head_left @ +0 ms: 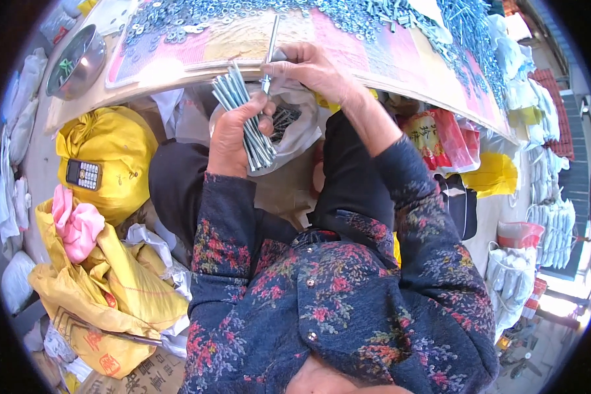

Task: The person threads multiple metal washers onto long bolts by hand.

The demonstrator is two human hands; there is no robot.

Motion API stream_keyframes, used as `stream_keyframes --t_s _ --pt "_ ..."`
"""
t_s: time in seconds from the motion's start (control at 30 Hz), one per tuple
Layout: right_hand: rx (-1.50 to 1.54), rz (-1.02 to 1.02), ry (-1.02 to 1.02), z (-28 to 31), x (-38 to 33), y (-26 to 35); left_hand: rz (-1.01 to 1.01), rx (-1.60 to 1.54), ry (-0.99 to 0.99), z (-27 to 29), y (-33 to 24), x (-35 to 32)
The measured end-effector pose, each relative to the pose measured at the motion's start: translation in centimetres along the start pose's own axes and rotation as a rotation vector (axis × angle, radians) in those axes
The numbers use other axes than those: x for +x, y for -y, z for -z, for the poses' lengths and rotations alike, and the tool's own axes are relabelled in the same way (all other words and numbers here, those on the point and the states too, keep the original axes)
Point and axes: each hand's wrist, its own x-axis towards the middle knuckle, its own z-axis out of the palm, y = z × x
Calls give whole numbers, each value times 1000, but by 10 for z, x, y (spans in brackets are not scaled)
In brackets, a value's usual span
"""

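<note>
While my left hand [235, 131] clenches one bundle of rods [231, 92], uncountable from here, my right hand [310, 67] pinches one bolt [273, 39] jutting above and below its grip.

On a pale worktable [72, 110], laid with pink-and-cream sheeting [394, 52] and strewn with flat metal washers [177, 25], thickest toward the far side and thinning to scattered singles closer in. Heaped right of centre with short metal cylinders [397, 14], and piled farther right with slender metal rods [464, 25]. Topped between those piles with white material [430, 9], and set at the left end, beside the sheeting, with a round metal bowl [92, 67].
</note>
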Motion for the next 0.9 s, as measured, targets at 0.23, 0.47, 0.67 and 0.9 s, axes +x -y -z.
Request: stream_keyframes --t_s 0.23,0.47,0.67,0.9 --pt "806 34 -482 -38 5 -17 -154 61 -61 -3 1 -1" --pt "303 185 -308 -79 -41 64 -162 -217 -120 8 -5 12" --pt "-216 189 -605 -73 -22 51 -116 -173 -65 12 4 14" --pt "-414 313 -566 -81 -27 53 -45 -393 535 20 0 16"
